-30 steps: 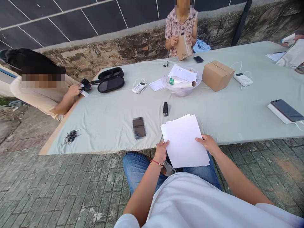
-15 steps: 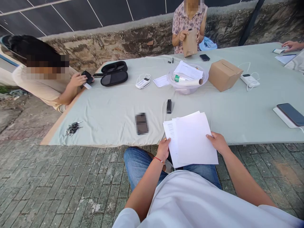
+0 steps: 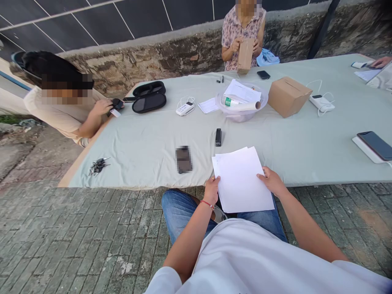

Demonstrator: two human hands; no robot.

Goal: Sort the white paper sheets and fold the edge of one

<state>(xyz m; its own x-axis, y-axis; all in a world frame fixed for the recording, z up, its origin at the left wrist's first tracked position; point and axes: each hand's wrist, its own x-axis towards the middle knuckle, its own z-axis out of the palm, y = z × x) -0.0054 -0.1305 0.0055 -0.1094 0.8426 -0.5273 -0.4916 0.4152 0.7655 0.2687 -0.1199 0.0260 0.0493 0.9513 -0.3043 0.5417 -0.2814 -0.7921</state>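
Between my hands is a small stack of white paper sheets [image 3: 241, 179], tilted over my lap at the table's front edge. My left hand [image 3: 212, 190] grips the left side, thumb on top. On the right side, my right hand [image 3: 272, 181] pinches the edge of the sheets. The top sheet looks blank, and the sheets under it stick out slightly at the left and top. Just beyond the paper, a black stapler [image 3: 218, 137] lies on the cloth. A blurred dark object [image 3: 183, 159] rests to the left of the stack.
The cloth-covered table [image 3: 147, 143] holds keys [image 3: 99, 165], an open black case [image 3: 149, 102], a plastic bowl [image 3: 240, 117] of papers, a cardboard box [image 3: 288, 98] and a phone on a white block [image 3: 375, 146]. Across sits a person with a small carton [image 3: 245, 56]; another person [image 3: 67, 110] sits left.
My right hand has moved left with the top sheets, so they now cover most of the printed sheet beneath. The person across has turned their carton.
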